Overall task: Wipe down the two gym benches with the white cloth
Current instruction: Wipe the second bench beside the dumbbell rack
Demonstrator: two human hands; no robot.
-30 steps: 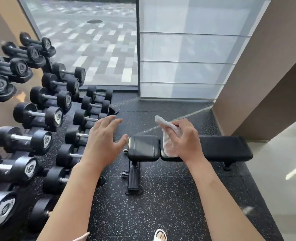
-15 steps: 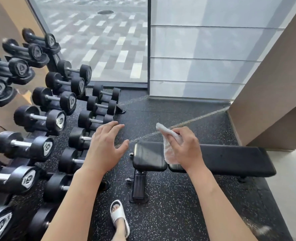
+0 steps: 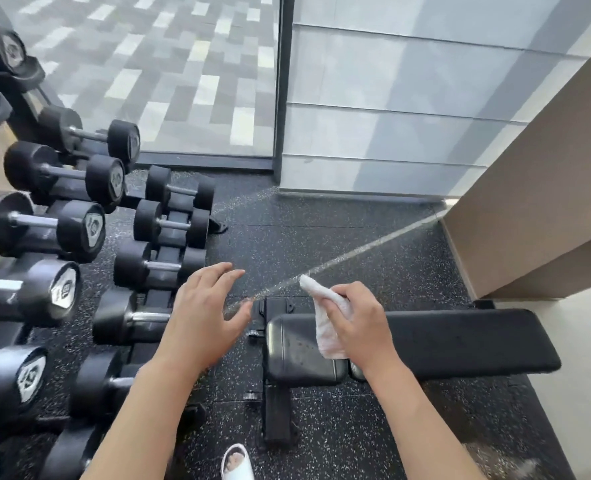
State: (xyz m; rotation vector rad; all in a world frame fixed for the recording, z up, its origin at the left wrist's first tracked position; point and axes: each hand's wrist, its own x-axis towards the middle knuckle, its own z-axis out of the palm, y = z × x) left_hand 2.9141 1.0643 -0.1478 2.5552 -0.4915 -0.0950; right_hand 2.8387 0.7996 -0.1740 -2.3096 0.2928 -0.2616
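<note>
A flat black gym bench lies crosswise on the floor, its short seat pad to the left and the long pad to the right. My right hand grips the crumpled white cloth above the gap between the two pads; the cloth hangs down in front of the seat pad. To the left of the bench my left hand hovers with fingers spread and relaxed, holding nothing. Only one bench is in view.
A rack of several black dumbbells fills the left side. Glass panels close the far side and a beige wall stands at the right. The floor is speckled black rubber. A foot in a white slipper is at the bottom.
The view has come closer and lower over the bench, which now looks larger. Both hands keep the same pose, the right one still holding the cloth.
</note>
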